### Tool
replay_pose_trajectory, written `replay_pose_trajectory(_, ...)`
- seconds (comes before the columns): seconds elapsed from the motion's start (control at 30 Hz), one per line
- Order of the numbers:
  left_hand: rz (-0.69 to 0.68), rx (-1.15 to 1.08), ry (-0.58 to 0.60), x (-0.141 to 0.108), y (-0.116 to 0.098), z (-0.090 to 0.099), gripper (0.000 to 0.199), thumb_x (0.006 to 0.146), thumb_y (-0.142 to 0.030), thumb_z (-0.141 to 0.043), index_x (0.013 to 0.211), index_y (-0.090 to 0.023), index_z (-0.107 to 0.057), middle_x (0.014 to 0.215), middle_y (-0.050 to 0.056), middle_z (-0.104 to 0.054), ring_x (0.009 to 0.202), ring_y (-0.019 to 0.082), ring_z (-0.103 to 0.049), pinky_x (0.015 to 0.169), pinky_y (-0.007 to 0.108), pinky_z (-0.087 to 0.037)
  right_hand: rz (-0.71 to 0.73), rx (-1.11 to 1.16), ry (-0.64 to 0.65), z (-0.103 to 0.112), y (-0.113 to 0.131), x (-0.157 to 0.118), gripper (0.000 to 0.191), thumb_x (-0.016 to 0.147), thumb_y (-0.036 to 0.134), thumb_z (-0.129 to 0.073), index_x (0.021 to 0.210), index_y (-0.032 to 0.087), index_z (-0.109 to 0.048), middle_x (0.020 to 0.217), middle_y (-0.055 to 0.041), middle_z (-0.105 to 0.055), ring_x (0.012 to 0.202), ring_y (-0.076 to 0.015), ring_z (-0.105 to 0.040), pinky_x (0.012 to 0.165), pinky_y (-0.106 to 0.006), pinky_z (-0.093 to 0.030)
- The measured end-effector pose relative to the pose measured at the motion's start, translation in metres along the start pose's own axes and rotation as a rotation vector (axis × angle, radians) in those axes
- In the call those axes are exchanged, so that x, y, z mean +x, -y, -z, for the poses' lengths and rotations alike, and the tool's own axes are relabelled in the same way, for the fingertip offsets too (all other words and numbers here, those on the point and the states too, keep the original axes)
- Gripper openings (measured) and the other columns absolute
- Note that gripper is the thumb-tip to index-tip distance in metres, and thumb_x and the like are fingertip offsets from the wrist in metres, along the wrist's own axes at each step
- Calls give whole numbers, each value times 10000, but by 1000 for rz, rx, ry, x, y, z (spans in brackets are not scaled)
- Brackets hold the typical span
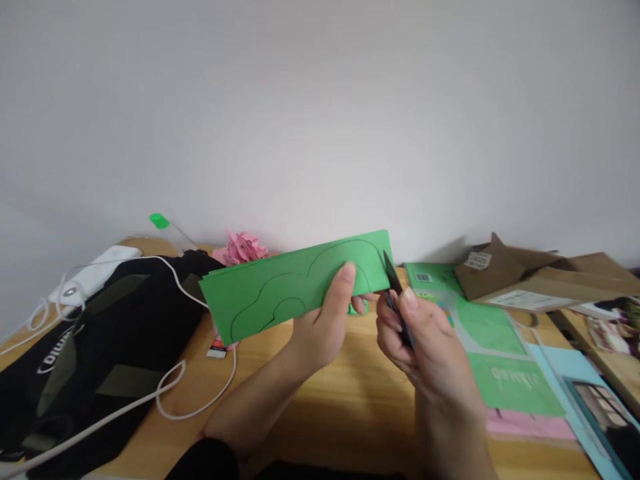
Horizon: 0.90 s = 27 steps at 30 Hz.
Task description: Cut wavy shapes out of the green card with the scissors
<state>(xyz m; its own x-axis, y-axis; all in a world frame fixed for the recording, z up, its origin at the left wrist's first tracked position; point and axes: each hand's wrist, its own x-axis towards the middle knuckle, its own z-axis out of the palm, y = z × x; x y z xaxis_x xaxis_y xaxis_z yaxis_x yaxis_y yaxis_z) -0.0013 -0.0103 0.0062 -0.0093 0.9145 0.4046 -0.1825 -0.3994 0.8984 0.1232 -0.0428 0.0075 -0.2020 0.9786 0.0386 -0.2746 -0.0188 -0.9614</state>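
My left hand [327, 320] grips a folded, layered sheet of green paper [285, 273] by its lower edge, thumb in front. A dark curved outline is drawn across the paper, with smaller arcs along the bottom. In my right hand [425, 340] is a pair of dark scissors [393, 275]. One blade lies in front of the paper's right end, close to where the drawn line comes down; the other blade is mostly hidden. My fingers wrap around the scissor handles. Both hands are held above the wooden table [360, 400].
At left lie a black bag [150, 327], a white device [95, 270] and a looping white cable [170, 413]. Behind the paper sits pink crumpled paper [245, 248]. On the right are a green paper package [515, 380], light blue sheets [555, 363] and an opened cardboard box [540, 273].
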Motion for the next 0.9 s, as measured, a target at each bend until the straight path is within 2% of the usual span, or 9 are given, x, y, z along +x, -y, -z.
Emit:
replay_pose_trajectory(0.57, -59, -11, 50, 1, -2, 2, 470, 972, -382, -406, 544, -223, -520, 534, -3, -624, 539, 145, -613, 633, 314, -530, 37, -24, 41, 7, -1, -4, 478, 933, 531, -469, 604, 201, -368, 423, 99, -255, 358, -29, -147, 346, -191, -99)
replay_pose_trajectory(0.9, -42, 1, 61, 2, -3, 2, 488, 970, -386, -411, 523, -210, -498, 526, -4, -619, 542, 135, -616, 665, 301, -538, 39, -38, 23, 5, -1, -3, 491, 931, 541, -468, 592, 201, -363, 412, 101, -245, 356, -29, -145, 345, -190, -94)
